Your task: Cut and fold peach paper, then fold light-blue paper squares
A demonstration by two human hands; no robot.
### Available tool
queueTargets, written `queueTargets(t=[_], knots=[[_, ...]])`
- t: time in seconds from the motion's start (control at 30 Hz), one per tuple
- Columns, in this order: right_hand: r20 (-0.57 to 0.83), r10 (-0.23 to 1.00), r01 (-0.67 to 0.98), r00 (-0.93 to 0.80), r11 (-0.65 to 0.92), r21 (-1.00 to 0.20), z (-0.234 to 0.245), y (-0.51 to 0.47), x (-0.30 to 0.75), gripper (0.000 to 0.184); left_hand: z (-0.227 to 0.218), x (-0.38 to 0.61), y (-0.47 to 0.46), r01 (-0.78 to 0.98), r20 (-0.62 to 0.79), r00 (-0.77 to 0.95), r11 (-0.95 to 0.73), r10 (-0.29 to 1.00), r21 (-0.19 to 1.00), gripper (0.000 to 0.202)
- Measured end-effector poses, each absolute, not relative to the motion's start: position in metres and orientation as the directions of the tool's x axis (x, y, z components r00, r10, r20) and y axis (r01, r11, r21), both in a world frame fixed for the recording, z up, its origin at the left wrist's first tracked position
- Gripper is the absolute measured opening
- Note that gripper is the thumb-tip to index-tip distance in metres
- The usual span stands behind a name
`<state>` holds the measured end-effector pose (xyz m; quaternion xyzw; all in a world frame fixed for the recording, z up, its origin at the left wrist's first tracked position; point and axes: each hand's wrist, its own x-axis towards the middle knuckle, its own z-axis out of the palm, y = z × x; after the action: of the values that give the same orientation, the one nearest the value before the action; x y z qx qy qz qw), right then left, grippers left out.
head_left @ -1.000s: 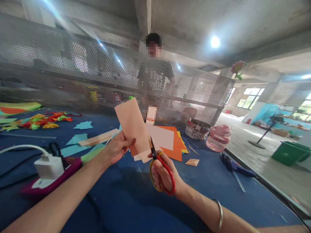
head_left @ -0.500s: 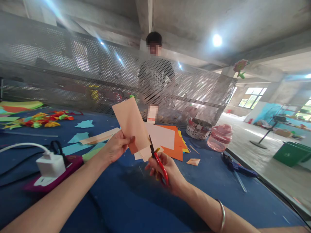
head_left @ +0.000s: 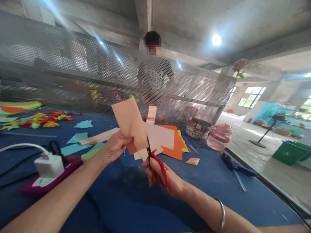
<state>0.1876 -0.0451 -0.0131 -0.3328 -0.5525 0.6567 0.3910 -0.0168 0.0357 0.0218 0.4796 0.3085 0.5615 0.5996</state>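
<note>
Left hand [head_left: 116, 147] clamping peach paper [head_left: 128, 124] between fingers and thumb; right hand [head_left: 157, 176] clamping red-handled scissors [head_left: 159, 170], blades meeting paper at 6 o'clock.

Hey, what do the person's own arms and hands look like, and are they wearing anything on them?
Both arms are bare, with no sleeves in view, and neither the left hand nor the right hand wears a glove. A thin silver bangle circles the right forearm; the left forearm shows no jewellery.

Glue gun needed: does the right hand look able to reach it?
Probably yes: the right hand holds red-handled scissors, so it must put them down, but nothing stands between it and the glue gun on the blue table.
</note>
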Motion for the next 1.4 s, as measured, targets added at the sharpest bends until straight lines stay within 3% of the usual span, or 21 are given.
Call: queueTargets(t=[0.4, 0.73, 1.03, 1.4], knots=[[0.122, 0.823, -0.165, -0.555, 0.034, -0.986, -0.009, -0.043, 0.195, 0.064, 0.023, -0.017, 0.033, -0.269, 0.120, 0.225, -0.056, 0.967, 0.961, 0.065], [0.195, 0.827, -0.227, -0.528, 0.085, -0.970, -0.009, -0.045, 0.195, 0.069, 0.020, -0.018, 0.034, -0.352, 0.137, 0.185, -0.065, 0.973, 0.934, 0.054], [0.205, 0.877, -0.220, -0.434, 0.118, -0.968, -0.017, -0.041, 0.192, 0.067, 0.022, -0.016, 0.035, -0.394, 0.127, 0.177, -0.048, 0.976, 0.918, 0.057], [0.191, 0.890, -0.211, -0.414, 0.110, -0.971, -0.020, -0.041, 0.192, 0.065, 0.017, -0.024, 0.040, -0.335, 0.015, 0.107, 0.022, 0.994, 0.942, 0.039]])
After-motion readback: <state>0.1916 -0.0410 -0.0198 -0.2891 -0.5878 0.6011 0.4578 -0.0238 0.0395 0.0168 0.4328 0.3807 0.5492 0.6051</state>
